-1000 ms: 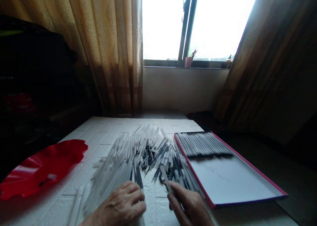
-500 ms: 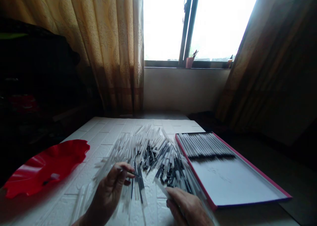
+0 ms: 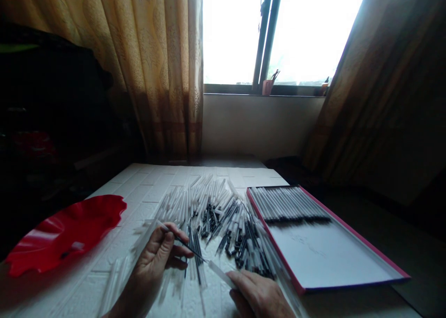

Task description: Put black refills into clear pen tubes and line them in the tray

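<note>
Between the thumb and fingers of my left hand [image 3: 156,255] is a thin dark pen refill [image 3: 186,245], slanting down to the right. My right hand [image 3: 259,294] is closed around a translucent white pen barrel [image 3: 219,273] that points up and left. The refill's tip meets the barrel's near end; whether it is inside I cannot tell. Beyond both hands lies a loose pile of clear pen barrels [image 3: 177,204], with dark refills [image 3: 196,250] by my left hand. Black-ended pen parts [image 3: 240,243] are heaped close to my right hand.
A shallow pink-edged box [image 3: 324,257] on the right holds a row of black-ended pens [image 3: 289,204] along its far half. A wavy-rimmed red bowl [image 3: 69,229] sits left on the white brick-patterned table [image 3: 142,183]. Curtains [image 3: 163,67] flank a window.
My left hand has turned, and the refill now slants toward my right hand. The barrel has shifted slightly left and down, so the refill's tip and the barrel's end now meet.
</note>
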`<state>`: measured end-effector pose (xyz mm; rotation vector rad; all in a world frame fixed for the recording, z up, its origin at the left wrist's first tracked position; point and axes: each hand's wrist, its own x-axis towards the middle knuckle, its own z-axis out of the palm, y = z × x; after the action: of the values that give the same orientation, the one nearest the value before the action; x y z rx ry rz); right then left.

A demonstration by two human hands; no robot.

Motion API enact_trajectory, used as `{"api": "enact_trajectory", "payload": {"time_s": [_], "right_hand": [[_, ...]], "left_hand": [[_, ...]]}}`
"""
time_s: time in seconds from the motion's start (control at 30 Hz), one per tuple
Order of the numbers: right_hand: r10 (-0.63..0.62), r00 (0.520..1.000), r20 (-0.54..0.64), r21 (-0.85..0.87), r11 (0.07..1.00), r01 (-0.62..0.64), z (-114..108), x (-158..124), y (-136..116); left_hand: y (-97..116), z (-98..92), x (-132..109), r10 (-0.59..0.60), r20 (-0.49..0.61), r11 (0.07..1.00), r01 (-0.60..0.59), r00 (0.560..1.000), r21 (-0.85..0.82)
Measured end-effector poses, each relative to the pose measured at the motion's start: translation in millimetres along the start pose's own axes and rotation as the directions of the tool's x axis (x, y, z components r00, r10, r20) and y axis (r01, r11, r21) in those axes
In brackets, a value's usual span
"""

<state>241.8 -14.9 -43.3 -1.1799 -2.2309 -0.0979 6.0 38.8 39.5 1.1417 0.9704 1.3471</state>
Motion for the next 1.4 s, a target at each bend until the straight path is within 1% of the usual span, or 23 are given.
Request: {"api": "enact_trajectory", "payload": {"time_s": [0.1, 0.17, 0.23, 0.33, 0.4, 0.5, 0.57, 0.67, 0.8, 0.93, 1.0, 1.07, 1.17, 1.2, 1.23, 1.27, 1.33, 1.4], "right_hand": [[-0.005, 0.993, -0.114, -0.028, 1.0, 0.002, 8.8, -0.2, -0.5], [0.002, 0.988, -0.154, -0.031, 0.999, -0.007, 12.6, -0.3, -0.9], [0.007, 0.992, -0.124, -0.02, 1.0, -0.01, 11.3, -0.2, -1.5], [-0.001, 1.0, -0.022, -0.022, 1.0, 0.001, 2.0, 0.8, -3.0], [-0.005, 1.0, 0.026, -0.036, 0.999, 0.006, -5.1, 2.0, -4.6], [-0.003, 0.999, 0.053, -0.04, 0.999, 0.006, -11.4, 4.2, -7.6], [-0.004, 0.998, 0.059, -0.019, 1.0, 0.005, -12.1, 5.2, -9.7], [0.001, 0.999, 0.046, 0.056, 0.998, -0.004, -8.8, 4.7, -12.1], [0.021, 0.999, 0.03, 0.148, 0.989, -0.026, -2.8, 1.1, -14.3], [0.105, 0.993, 0.052, 0.179, 0.977, -0.112, -3.3, 1.1, -18.2], [0.142, 0.988, 0.056, 0.231, 0.961, -0.152, -6.1, 3.6, -21.0], [0.15, 0.988, 0.047, 0.301, 0.941, -0.157, -8.5, 6.1, -23.5], [0.128, 0.991, 0.044, 0.369, 0.92, -0.136, -7.2, 7.4, -25.9], [0.12, 0.992, 0.048, 0.383, 0.915, -0.129, -5.6, 7.2, -26.4], [0.108, 0.993, 0.05, 0.393, 0.912, -0.119, -4.1, 6.9, -26.6], [0.096, 0.994, 0.049, 0.399, 0.91, -0.108, -3.3, 6.7, -26.7], [0.075, 0.996, 0.041, 0.402, 0.912, -0.085, -5.7, 7.2, -25.9], [0.083, 0.996, 0.032, 0.383, 0.919, -0.089, -16.2, 8.9, -23.6]], "left_hand": [[1.8, -0.8, -0.2, 0.012, 0.008, 1.0, -0.012, 1.0, -0.009], [-0.5, -1.4, -0.6, 0.008, 0.016, 1.0, -0.008, 1.0, -0.011], [-4.3, -1.4, -1.4, 0.0, 0.031, 1.0, 0.0, 1.0, -0.007], [-7.8, -0.3, -3.0, -0.008, 0.079, 1.0, 0.007, 0.997, 0.011], [-7.1, 0.7, -4.1, -0.003, 0.108, 1.0, 0.001, 0.994, 0.018], [-4.1, 1.3, -5.3, 0.021, 0.155, 0.999, -0.027, 0.988, 0.038], [-4.2, 1.1, -6.4, 0.023, 0.212, 0.997, -0.04, 0.977, 0.073], [-10.3, 0.6, -10.0, 0.002, 0.301, 0.992, -0.039, 0.954, 0.117], [-24.0, -0.7, -17.5, 0.003, 0.378, 0.982, -0.075, 0.926, 0.174], [-30.9, -3.6, -21.3, 0.007, 0.456, 0.957, -0.139, 0.89, 0.256], [-30.1, -4.5, -20.8, 0.014, 0.511, 0.935, -0.192, 0.859, 0.298], [-27.6, -3.9, -20.3, 0.048, 0.569, 0.907, -0.274, 0.821, 0.319], [-22.8, -0.9, -21.5, 0.106, 0.642, 0.887, -0.364, 0.759, 0.283], [-21.4, 0.2, -22.3, 0.116, 0.651, 0.889, -0.371, 0.75, 0.268], [-20.0, 1.1, -23.3, 0.119, 0.65, 0.893, -0.367, 0.751, 0.26], [-18.8, 1.7, -24.2, 0.12, 0.63, 0.897, -0.356, 0.768, 0.264], [-16.9, 2.3, -25.6, 0.119, 0.532, 0.906, -0.311, 0.839, 0.287], [-16.1, 2.7, -26.1, 0.095, 0.415, 0.932, -0.227, 0.905, 0.282]]}}
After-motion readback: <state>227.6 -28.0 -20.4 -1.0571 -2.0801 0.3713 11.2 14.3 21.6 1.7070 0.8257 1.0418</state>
